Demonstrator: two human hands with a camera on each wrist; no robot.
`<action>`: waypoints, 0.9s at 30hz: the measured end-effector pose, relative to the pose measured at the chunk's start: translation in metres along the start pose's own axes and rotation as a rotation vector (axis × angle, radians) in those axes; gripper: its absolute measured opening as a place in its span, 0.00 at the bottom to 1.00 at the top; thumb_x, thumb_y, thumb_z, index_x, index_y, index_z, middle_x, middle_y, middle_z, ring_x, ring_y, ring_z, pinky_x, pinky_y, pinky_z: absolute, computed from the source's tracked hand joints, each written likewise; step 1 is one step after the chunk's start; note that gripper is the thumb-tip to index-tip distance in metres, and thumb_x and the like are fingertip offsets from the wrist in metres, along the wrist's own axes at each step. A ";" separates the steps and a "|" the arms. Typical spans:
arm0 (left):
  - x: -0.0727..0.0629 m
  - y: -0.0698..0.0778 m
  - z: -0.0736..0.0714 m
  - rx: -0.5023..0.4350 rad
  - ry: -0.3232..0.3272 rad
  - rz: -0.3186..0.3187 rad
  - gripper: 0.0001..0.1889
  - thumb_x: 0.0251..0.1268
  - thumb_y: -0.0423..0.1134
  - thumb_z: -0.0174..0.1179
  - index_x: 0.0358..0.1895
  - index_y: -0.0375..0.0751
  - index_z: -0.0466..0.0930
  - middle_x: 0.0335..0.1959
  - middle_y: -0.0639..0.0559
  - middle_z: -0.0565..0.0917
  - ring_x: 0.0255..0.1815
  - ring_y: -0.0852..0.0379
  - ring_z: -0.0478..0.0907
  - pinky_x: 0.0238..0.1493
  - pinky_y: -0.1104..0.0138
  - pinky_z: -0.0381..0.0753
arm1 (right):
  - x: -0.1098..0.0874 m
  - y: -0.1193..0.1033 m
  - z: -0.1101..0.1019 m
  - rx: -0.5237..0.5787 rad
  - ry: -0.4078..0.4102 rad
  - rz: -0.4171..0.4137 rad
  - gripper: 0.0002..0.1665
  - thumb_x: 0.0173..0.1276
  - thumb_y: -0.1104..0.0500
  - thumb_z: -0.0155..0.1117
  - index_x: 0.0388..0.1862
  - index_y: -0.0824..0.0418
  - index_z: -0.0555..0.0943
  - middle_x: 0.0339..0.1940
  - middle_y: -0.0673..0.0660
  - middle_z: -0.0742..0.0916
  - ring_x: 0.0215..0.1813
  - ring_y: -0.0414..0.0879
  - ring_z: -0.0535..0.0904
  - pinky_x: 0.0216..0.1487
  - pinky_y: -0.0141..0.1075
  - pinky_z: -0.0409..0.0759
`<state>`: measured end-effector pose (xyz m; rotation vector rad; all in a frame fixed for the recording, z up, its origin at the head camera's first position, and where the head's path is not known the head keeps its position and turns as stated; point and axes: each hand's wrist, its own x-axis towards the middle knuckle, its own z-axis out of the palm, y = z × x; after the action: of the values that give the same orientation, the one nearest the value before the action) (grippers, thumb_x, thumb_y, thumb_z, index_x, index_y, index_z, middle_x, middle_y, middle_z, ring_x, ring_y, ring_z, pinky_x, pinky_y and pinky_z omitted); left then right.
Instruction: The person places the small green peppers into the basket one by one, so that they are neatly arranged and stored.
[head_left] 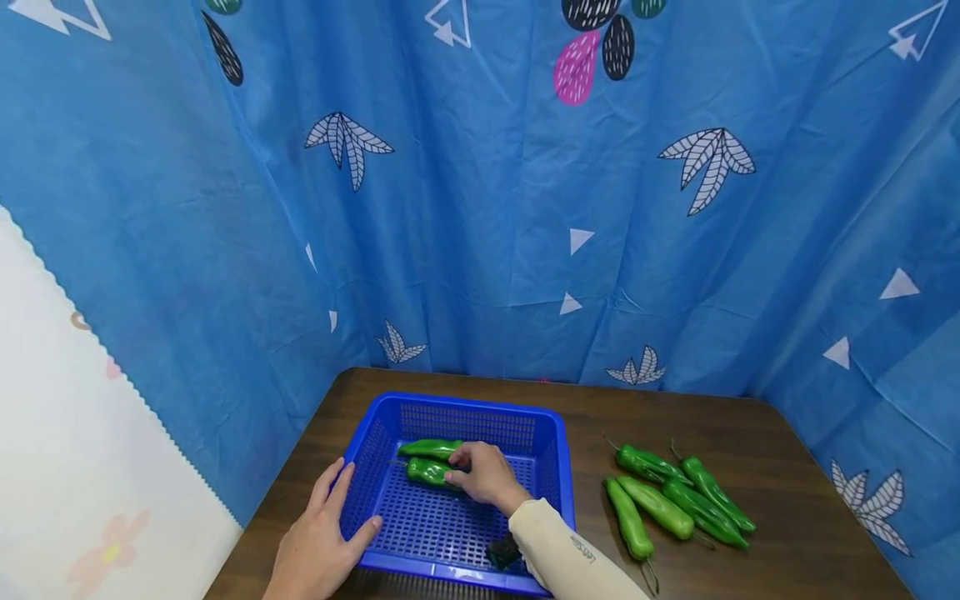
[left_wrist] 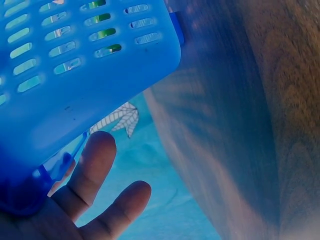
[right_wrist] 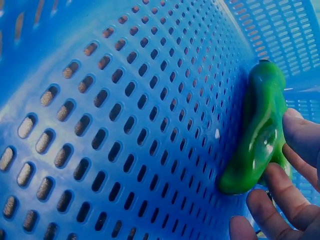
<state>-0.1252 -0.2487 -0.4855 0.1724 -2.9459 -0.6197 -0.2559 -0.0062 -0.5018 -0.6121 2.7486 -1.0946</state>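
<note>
In the head view, a blue plastic basket (head_left: 465, 570) stands on a brown table. My left hand (head_left: 318, 533) rests at its left side, fingers fairly straight along the outside and thumb near the front left corner. The left wrist view shows those fingers (left_wrist: 97, 157) spread beside the basket wall (left_wrist: 75, 107). Inside the basket, my right hand (head_left: 486, 477) grips the right end of a green pepper (head_left: 429, 472) between thumb and fingers. From the right wrist, this pepper (right_wrist: 260, 135) lies low against the basket floor. Another green pepper (head_left: 423, 448) lies just beyond it.
Several green peppers (head_left: 705, 506) lie on the table (head_left: 795, 500) right of the basket, some dark, some lighter. A small dark object (head_left: 501, 552) shows at the basket's near right, beside my sleeve (head_left: 570, 554). Blue curtains (head_left: 495, 208) hang behind the table.
</note>
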 end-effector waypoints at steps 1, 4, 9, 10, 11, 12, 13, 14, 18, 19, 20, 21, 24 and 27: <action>0.000 0.000 0.000 0.001 -0.001 -0.002 0.50 0.60 0.69 0.62 0.78 0.43 0.59 0.80 0.46 0.56 0.53 0.39 0.84 0.30 0.53 0.81 | 0.000 0.000 0.000 0.011 0.007 -0.002 0.12 0.61 0.54 0.76 0.42 0.56 0.87 0.38 0.52 0.90 0.42 0.48 0.85 0.43 0.43 0.79; 0.000 0.000 0.001 0.002 -0.008 -0.008 0.50 0.60 0.70 0.61 0.79 0.43 0.58 0.80 0.47 0.55 0.53 0.39 0.84 0.29 0.54 0.81 | 0.000 0.002 0.000 0.033 0.024 0.003 0.11 0.64 0.54 0.74 0.42 0.56 0.87 0.39 0.52 0.90 0.42 0.47 0.84 0.42 0.42 0.79; 0.002 0.001 0.001 -0.003 -0.018 -0.018 0.50 0.59 0.69 0.62 0.79 0.44 0.57 0.80 0.47 0.55 0.56 0.38 0.83 0.32 0.53 0.82 | 0.001 0.002 0.000 0.061 0.040 0.019 0.11 0.67 0.52 0.71 0.43 0.55 0.87 0.40 0.48 0.90 0.41 0.43 0.83 0.41 0.40 0.79; 0.002 0.001 0.001 -0.005 -0.022 -0.020 0.50 0.59 0.69 0.62 0.79 0.44 0.57 0.80 0.47 0.55 0.56 0.38 0.82 0.32 0.53 0.82 | 0.001 0.001 -0.001 0.068 0.045 0.018 0.11 0.67 0.52 0.71 0.43 0.55 0.87 0.40 0.48 0.90 0.41 0.43 0.83 0.41 0.40 0.79; 0.002 0.001 0.001 -0.007 -0.023 -0.021 0.50 0.59 0.69 0.62 0.79 0.44 0.57 0.80 0.47 0.55 0.57 0.38 0.82 0.32 0.53 0.82 | 0.002 0.000 -0.001 0.073 0.054 0.018 0.11 0.67 0.51 0.71 0.43 0.55 0.87 0.40 0.48 0.90 0.40 0.42 0.82 0.41 0.40 0.78; 0.002 0.001 0.000 -0.008 -0.024 -0.021 0.50 0.59 0.69 0.62 0.79 0.44 0.57 0.80 0.47 0.55 0.57 0.37 0.82 0.32 0.53 0.82 | 0.003 -0.002 -0.002 0.080 0.063 0.012 0.11 0.67 0.51 0.71 0.43 0.55 0.87 0.39 0.48 0.90 0.40 0.42 0.82 0.40 0.39 0.78; 0.002 0.001 0.001 -0.010 -0.027 -0.020 0.50 0.59 0.69 0.62 0.79 0.44 0.57 0.80 0.46 0.54 0.58 0.37 0.82 0.32 0.53 0.82 | 0.003 -0.003 -0.003 0.084 0.073 0.011 0.11 0.67 0.51 0.71 0.43 0.55 0.87 0.39 0.48 0.89 0.39 0.42 0.81 0.40 0.39 0.78; 0.002 0.001 0.001 -0.013 -0.028 -0.019 0.50 0.60 0.69 0.62 0.79 0.44 0.57 0.80 0.47 0.54 0.57 0.38 0.82 0.32 0.53 0.82 | 0.004 -0.005 -0.005 0.088 0.082 0.010 0.11 0.67 0.51 0.70 0.43 0.55 0.87 0.39 0.48 0.89 0.39 0.41 0.81 0.40 0.39 0.78; 0.003 0.002 0.001 -0.025 -0.030 -0.010 0.50 0.60 0.69 0.61 0.79 0.44 0.57 0.80 0.47 0.54 0.54 0.40 0.84 0.27 0.57 0.79 | 0.004 -0.010 -0.011 0.086 0.111 0.003 0.12 0.68 0.50 0.70 0.45 0.55 0.87 0.41 0.49 0.90 0.39 0.41 0.80 0.40 0.39 0.77; 0.003 0.002 0.001 -0.028 -0.030 -0.008 0.50 0.60 0.69 0.62 0.79 0.43 0.57 0.80 0.47 0.54 0.52 0.41 0.84 0.26 0.59 0.77 | 0.004 -0.011 -0.014 0.090 0.110 0.008 0.13 0.68 0.49 0.69 0.45 0.55 0.87 0.42 0.49 0.90 0.39 0.41 0.80 0.41 0.39 0.77; 0.003 0.002 0.001 -0.029 -0.031 -0.006 0.50 0.60 0.69 0.62 0.79 0.43 0.57 0.80 0.47 0.54 0.51 0.42 0.85 0.25 0.60 0.76 | 0.003 -0.013 -0.016 0.096 0.112 0.009 0.13 0.68 0.49 0.69 0.46 0.55 0.87 0.42 0.49 0.90 0.39 0.41 0.80 0.41 0.39 0.77; 0.003 0.002 0.001 -0.031 -0.033 -0.006 0.50 0.60 0.69 0.61 0.79 0.43 0.57 0.80 0.47 0.54 0.50 0.43 0.85 0.24 0.61 0.75 | 0.002 -0.014 -0.019 0.104 0.115 0.012 0.13 0.68 0.49 0.69 0.46 0.54 0.87 0.43 0.49 0.90 0.40 0.41 0.80 0.42 0.39 0.77; 0.003 0.002 0.001 -0.032 -0.040 -0.008 0.50 0.60 0.69 0.61 0.79 0.43 0.57 0.80 0.47 0.54 0.46 0.46 0.85 0.23 0.62 0.74 | 0.000 -0.017 -0.029 0.132 0.123 0.013 0.12 0.69 0.49 0.68 0.46 0.53 0.87 0.44 0.48 0.89 0.41 0.42 0.80 0.42 0.39 0.78; 0.002 0.001 0.001 -0.022 -0.043 -0.016 0.50 0.60 0.69 0.61 0.79 0.44 0.56 0.81 0.47 0.53 0.46 0.45 0.85 0.24 0.61 0.74 | -0.003 -0.018 -0.039 0.144 0.143 0.007 0.13 0.69 0.48 0.68 0.47 0.52 0.87 0.45 0.48 0.89 0.43 0.43 0.80 0.43 0.40 0.78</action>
<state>-0.1275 -0.2475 -0.4855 0.1823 -2.9805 -0.6655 -0.2572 0.0077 -0.4609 -0.5233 2.7538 -1.3699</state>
